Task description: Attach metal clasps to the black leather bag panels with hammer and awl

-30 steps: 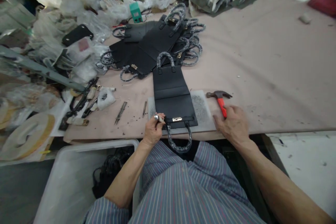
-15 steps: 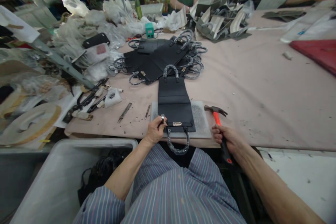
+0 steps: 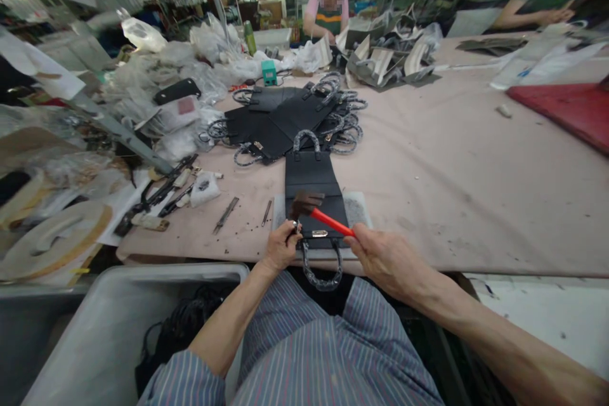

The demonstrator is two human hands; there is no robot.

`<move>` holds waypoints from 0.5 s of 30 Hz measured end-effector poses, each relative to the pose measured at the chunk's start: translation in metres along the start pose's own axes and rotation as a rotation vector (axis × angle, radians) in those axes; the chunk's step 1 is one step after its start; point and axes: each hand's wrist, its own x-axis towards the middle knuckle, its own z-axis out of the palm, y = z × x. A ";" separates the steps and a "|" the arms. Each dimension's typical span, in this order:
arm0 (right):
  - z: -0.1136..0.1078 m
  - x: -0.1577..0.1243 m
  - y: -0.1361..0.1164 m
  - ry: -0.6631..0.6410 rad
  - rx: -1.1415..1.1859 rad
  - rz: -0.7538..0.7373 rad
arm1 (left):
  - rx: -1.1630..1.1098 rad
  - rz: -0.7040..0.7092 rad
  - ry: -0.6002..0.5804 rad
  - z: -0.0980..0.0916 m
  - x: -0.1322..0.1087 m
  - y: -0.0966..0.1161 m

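A flat black bag piece (image 3: 313, 187) with a braided handle (image 3: 321, 268) lies on a pale pad (image 3: 358, 209) at the table's near edge. My left hand (image 3: 280, 246) is closed, pinching a small metal punch upright at the strap beside the gold clasp (image 3: 320, 233). My right hand (image 3: 380, 257) grips the orange handle of a hammer (image 3: 314, 209). The hammer head is blurred and hangs just above the punch and my left fingers.
A pile of black bag pieces (image 3: 290, 111) lies further back. Small tools (image 3: 226, 214), plastic bags and tape rolls (image 3: 52, 235) crowd the left. A grey bin (image 3: 118, 323) stands below. Two other people work at the table's far side.
My right hand picked the hammer up off the table and swung it left over the punch. The left hand has stayed at the strap.
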 end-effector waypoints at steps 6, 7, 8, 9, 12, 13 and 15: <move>-0.034 0.003 -0.019 0.430 0.195 0.021 | 0.004 0.024 0.018 0.002 -0.001 -0.003; -0.032 0.002 -0.020 0.488 0.232 0.006 | 0.005 0.028 0.018 0.002 -0.002 -0.003; -0.027 0.001 -0.021 0.490 0.234 -0.024 | 0.007 0.027 0.017 0.001 -0.002 -0.003; -0.022 0.001 -0.019 0.435 0.202 -0.065 | 0.009 0.026 0.013 0.001 -0.003 -0.003; -0.016 0.001 -0.012 0.125 0.035 -0.135 | 0.000 0.013 0.008 -0.001 -0.004 -0.006; -0.020 0.001 -0.010 0.102 0.023 -0.116 | -0.011 0.009 0.006 0.000 -0.004 -0.008; -0.032 -0.002 -0.011 0.227 0.108 -0.043 | -0.038 0.007 0.002 0.004 -0.004 -0.010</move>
